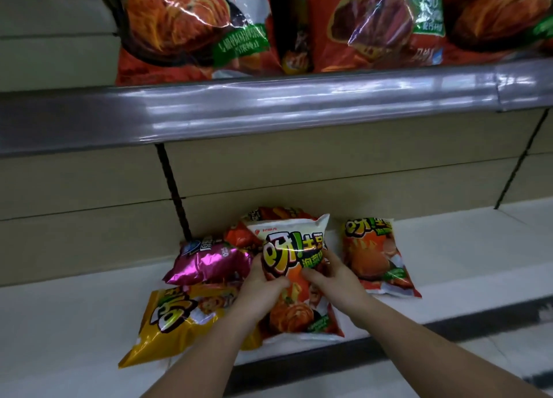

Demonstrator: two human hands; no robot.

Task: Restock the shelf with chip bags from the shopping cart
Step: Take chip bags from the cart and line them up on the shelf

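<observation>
Both hands, the left hand point(259, 284) and the right hand point(330, 281), are gripping an orange chip bag point(294, 254), holding it upright over the lower shelf point(466, 266); released carelessly, it is likely to topple onto the pink bag point(209, 263) or nudge the overhanging yellow bag point(176, 320) off the edge.

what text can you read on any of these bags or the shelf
"呀!土豆" in big yellow letters on the held bag, gripped by the left hand and right hand.
"呀!" on the right bag; the rest is cut off.
Yellow bag, pink bag, upper-shelf bags: print too blurred.
</observation>
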